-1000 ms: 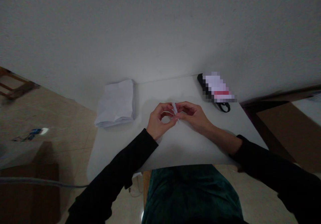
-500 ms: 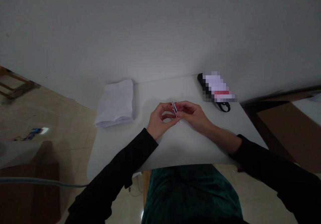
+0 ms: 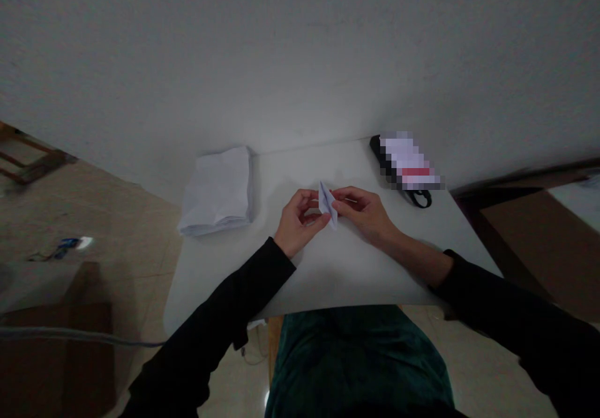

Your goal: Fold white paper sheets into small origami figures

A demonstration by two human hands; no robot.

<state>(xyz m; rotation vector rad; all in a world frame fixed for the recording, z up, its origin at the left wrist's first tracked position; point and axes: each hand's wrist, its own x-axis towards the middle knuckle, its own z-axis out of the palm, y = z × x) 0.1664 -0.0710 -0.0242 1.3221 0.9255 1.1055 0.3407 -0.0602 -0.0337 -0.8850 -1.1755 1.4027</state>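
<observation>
A partly blurred black case [image 3: 405,163] lies on the table [image 3: 375,280] near the wall [image 3: 300,62], with a brown board [image 3: 539,237] far right and a wooden frame [image 3: 47,160] far left.

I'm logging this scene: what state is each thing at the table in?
Small paper: folded, sides spread apart
Left hand: holding small paper
Right hand: holding small paper
White stack: layered, lying flat
Black item with loop: lying down; pixelated, open or closed unclear

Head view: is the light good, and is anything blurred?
Head view: dim, with soft shadows on the table; same view, coarse squares mask much of the item with a black loop; same view, the small folded paper has a clear outline.
</observation>
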